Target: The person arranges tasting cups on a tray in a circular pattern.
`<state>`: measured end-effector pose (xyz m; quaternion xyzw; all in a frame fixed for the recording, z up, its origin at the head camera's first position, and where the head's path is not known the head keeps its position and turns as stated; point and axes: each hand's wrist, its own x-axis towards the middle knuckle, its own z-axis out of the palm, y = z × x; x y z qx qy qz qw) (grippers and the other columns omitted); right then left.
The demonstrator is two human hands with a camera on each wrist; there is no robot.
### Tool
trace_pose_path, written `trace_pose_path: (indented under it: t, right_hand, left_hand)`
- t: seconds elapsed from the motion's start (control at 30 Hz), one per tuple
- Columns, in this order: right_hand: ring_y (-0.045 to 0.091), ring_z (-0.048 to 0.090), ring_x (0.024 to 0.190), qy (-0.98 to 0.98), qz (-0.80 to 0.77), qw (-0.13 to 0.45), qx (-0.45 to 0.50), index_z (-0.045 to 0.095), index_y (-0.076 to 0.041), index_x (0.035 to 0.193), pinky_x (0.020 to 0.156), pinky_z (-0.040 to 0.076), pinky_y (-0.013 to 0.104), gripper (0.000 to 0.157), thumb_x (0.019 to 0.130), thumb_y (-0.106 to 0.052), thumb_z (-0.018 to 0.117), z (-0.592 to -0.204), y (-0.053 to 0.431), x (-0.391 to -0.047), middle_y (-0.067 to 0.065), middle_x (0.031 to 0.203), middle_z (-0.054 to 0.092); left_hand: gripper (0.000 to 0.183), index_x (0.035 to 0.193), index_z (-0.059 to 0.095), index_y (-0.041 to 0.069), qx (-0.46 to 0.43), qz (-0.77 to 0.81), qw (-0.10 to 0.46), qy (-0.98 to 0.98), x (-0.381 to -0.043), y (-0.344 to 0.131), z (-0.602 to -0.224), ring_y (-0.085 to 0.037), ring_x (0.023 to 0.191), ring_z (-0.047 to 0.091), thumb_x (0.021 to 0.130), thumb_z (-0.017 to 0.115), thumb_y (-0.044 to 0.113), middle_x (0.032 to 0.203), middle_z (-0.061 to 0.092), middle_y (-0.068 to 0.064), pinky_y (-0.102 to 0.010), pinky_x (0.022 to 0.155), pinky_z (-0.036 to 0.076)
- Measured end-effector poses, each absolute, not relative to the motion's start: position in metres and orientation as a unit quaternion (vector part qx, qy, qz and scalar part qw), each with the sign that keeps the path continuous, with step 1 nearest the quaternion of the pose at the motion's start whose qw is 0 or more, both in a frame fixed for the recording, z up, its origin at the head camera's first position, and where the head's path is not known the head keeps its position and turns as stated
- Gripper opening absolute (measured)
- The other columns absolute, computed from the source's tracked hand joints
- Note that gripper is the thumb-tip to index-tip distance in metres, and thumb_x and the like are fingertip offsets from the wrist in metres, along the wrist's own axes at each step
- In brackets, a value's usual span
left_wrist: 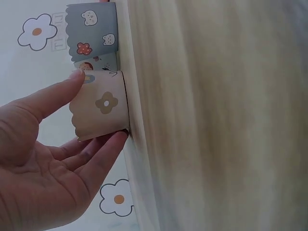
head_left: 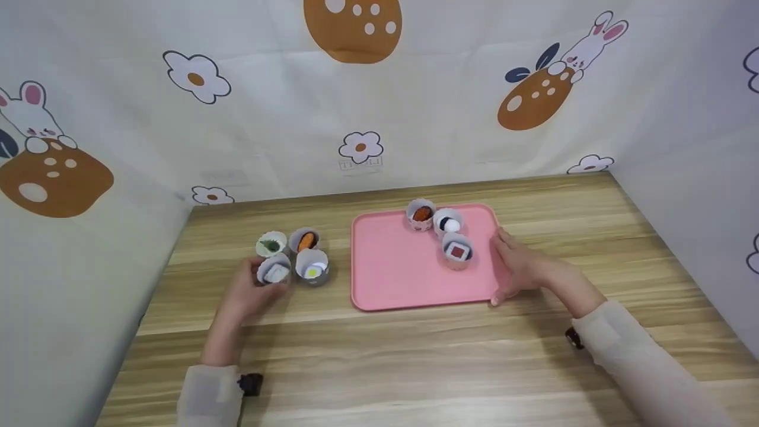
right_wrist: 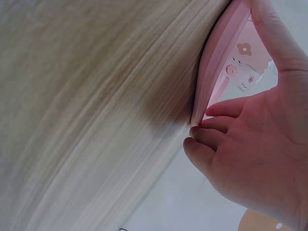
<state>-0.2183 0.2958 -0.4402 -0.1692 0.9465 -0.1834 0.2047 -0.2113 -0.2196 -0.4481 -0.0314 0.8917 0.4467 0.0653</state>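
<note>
On the left of the table, my left hand [head_left: 252, 290] holds a paper baking cup [head_left: 274, 270] with a whitish piece inside. In the left wrist view, the thumb lies on one side of that cup [left_wrist: 101, 106] and the fingers on the other, its base close to the tabletop. Three more cups stand against it: one with a green piece [head_left: 272, 244], one with an orange piece [head_left: 305, 240] and one with a white-and-yellow piece [head_left: 312, 268]. My right hand [head_left: 522, 267] rests along the right edge of the pink tray [head_left: 391, 261], thumb near its front corner, fingers touching the rim [right_wrist: 204, 72].
On the tray's right half stand three cups: one with a reddish-brown piece [head_left: 421, 214], one with a black-and-white piece [head_left: 448, 224], one with a white-and-red square piece [head_left: 457, 251]. A patterned curtain [head_left: 284, 118] hangs behind the wooden table [head_left: 379, 367] and along its sides.
</note>
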Motion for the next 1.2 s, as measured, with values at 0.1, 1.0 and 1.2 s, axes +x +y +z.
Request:
trace_pose_path:
  t: [0.1, 1.0, 1.2]
  right_hand:
    - [0.053, 0.009, 0.149, 0.947, -0.184, 0.204, -0.168, 0.003, 0.015, 0.153, 0.121, 0.019, 0.061, 0.141, 0.064, -0.052, 0.090, -0.441, 0.296, -0.219, 0.036, 0.161, -0.004]
    - [0.053, 0.007, 0.149, 0.948, -0.163, 0.218, -0.164, 0.004, 0.014, 0.153, 0.121, 0.019, 0.060, 0.142, 0.064, -0.058, 0.087, -0.442, 0.296, -0.222, 0.035, 0.162, -0.006]
    - [0.053, 0.009, 0.149, 0.948, -0.165, 0.219, -0.163, 0.004, 0.014, 0.153, 0.120, 0.021, 0.061, 0.142, 0.064, -0.059, 0.087, -0.442, 0.297, -0.221, 0.034, 0.162, -0.007]
  left_hand:
    - [0.065, 0.137, 0.037, -0.013, -0.033, 0.443, 0.061, 0.894, -0.211, -0.218, -0.448, -0.045, 0.126, 0.048, 0.085, 0.072, 0.007, 0.136, 0.048, -0.036, -0.055, 0.110, 0.038]
    - [0.058, 0.137, 0.041, -0.009, -0.027, 0.407, 0.054, 0.911, -0.198, -0.226, -0.434, -0.044, 0.127, 0.050, 0.090, 0.069, 0.011, 0.137, 0.050, -0.034, -0.054, 0.110, 0.040]
    - [0.059, 0.137, 0.042, -0.010, -0.023, 0.408, 0.050, 0.911, -0.195, -0.224, -0.429, -0.044, 0.127, 0.051, 0.090, 0.070, 0.012, 0.137, 0.051, -0.034, -0.054, 0.109, 0.042]
